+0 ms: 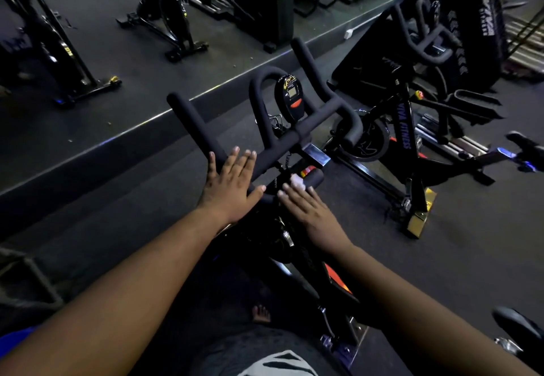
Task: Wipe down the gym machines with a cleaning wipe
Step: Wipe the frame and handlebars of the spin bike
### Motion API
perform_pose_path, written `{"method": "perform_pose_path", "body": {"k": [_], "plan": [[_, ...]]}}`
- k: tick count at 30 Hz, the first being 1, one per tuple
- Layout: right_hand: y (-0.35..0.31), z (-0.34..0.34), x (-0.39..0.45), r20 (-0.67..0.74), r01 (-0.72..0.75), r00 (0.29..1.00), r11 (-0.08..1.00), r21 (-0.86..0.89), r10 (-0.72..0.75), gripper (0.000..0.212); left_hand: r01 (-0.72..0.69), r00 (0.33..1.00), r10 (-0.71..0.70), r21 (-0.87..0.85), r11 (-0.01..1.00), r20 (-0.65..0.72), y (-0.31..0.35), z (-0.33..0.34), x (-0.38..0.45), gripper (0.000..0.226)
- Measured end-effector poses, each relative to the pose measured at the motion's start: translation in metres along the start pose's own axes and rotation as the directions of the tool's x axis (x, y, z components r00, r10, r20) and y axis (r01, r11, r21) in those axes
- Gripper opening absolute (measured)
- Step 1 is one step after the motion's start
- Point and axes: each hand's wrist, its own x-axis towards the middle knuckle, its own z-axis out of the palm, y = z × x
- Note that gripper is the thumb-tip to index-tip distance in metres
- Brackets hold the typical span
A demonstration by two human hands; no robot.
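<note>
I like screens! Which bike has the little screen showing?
The nearest black spin bike, under both hands: its oval console with a small grey screen sits between the padded handlebars. The others show none.

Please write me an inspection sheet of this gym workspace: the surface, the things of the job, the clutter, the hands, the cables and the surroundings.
Surface: dark rubber floor, with a raised platform edge behind the bike.
Job's things: spin bike handlebar with a console; a small white wipe at the right fingertips, near the knob.
Clutter: small specks of debris on the platform.
Hands: left hand flat on the handlebar, fingers straight; right hand reaching forward, fingers straight, touching the wipe.
Cables: thin wires below the console.
Surroundings: a second spin bike to the right; more bikes on the platform; a bare foot below.
</note>
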Motion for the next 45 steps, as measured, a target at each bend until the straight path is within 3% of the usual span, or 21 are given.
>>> {"method": "perform_pose_path", "body": {"k": [2, 5, 7, 11, 15, 17, 19, 22, 25, 28, 31, 33, 39, 45], "plan": [[0.004, -0.011, 0.005, 0.013, 0.098, 0.995, 0.992, 0.085, -0.099, 0.050, 0.008, 1.000, -0.008, -0.029, 1.000, 0.011, -0.001, -0.001, 0.000, 0.091], [0.002, -0.042, 0.027, -0.070, -0.078, 0.992, 0.945, 0.317, 0.106, 0.053, 0.026, 0.999, -0.025, -0.033, 0.999, 0.025, -0.005, 0.000, 0.001, 0.099], [-0.008, -0.052, 0.053, -0.111, -0.122, 0.978, 0.922, 0.368, 0.174, 0.067, 0.046, 0.999, -0.046, -0.033, 0.998, 0.008, -0.009, 0.002, 0.001, 0.105], [-0.017, -0.029, 0.107, -0.008, 0.033, 0.999, 0.951, 0.308, -0.032, 0.064, 0.093, 0.995, -0.094, 0.028, 0.995, 0.030, -0.011, -0.001, -0.003, 0.112], [0.001, -0.013, 0.119, 0.145, 0.164, 0.969, 0.961, 0.224, -0.199, 0.064, 0.115, 0.992, -0.115, -0.004, 0.993, 0.043, -0.009, 0.000, -0.001, 0.117], [0.026, -0.019, 0.121, 0.168, 0.178, 0.964, 0.971, 0.159, -0.205, 0.070, 0.124, 0.991, -0.122, -0.034, 0.992, 0.052, -0.009, 0.000, 0.000, 0.119], [0.049, -0.025, 0.127, 0.179, 0.072, 0.980, 0.992, 0.102, -0.089, 0.074, 0.131, 0.989, -0.127, -0.044, 0.990, 0.073, -0.008, 0.001, 0.001, 0.123], [0.042, -0.015, 0.128, 0.125, 0.025, 0.991, 0.996, 0.090, -0.036, 0.058, 0.140, 0.986, -0.135, -0.050, 0.989, 0.101, -0.005, -0.001, 0.002, 0.127], [0.018, -0.003, 0.117, 0.145, 0.174, 0.969, 0.970, 0.169, -0.199, 0.058, 0.169, 0.975, -0.172, 0.031, 0.985, 0.139, 0.000, -0.008, 0.003, 0.126], [0.044, -0.012, 0.119, 0.137, 0.265, 0.950, 0.957, 0.119, -0.280, 0.059, 0.178, 0.971, -0.188, 0.078, 0.981, 0.147, 0.011, -0.016, 0.007, 0.117], [0.088, -0.027, 0.132, 0.103, 0.124, 0.987, 0.992, 0.021, -0.126, 0.066, 0.134, 0.980, -0.145, 0.092, 0.987, 0.133, 0.026, -0.020, 0.022, 0.116], [0.097, -0.032, 0.138, 0.175, 0.016, 0.984, 1.000, -0.020, -0.012, 0.066, 0.117, 0.982, -0.129, 0.094, 0.989, 0.140, 0.035, -0.016, 0.034, 0.115], [0.079, -0.023, 0.128, 0.164, 0.129, 0.971, 0.959, 0.251, -0.173, 0.066, 0.182, 0.961, -0.204, 0.130, 0.975, 0.184, 0.047, -0.016, 0.057, 0.121], [0.134, -0.049, 0.128, 0.007, -0.036, 0.999, 0.974, 0.222, 0.035, 0.058, 0.242, 0.964, -0.249, 0.078, 0.967, 0.093, 0.049, -0.009, 0.057, 0.120]]}}
